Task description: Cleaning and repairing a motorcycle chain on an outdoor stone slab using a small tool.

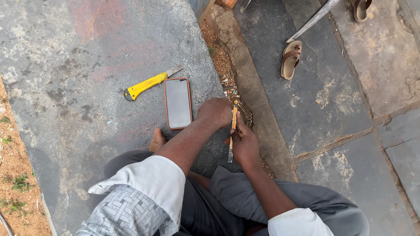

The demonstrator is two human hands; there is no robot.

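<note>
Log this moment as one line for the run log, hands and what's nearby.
left hand: grips thin stick top | right hand: holds blade against it | nearby: phone, yellow utility knife, sandal

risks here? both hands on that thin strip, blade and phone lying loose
1. Left hand and right hand grip the thin strip close together; a slip could nick a finger.
2. The yellow utility knife lies with its blade out beside the phone, near the bare foot.
3. The phone could get scratched on the stone slab.

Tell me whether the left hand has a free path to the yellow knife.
Probably yes: the left hand sits just past the phone, and the knife lies uncovered beyond it. But that hand is gripping a thin strip.
</note>
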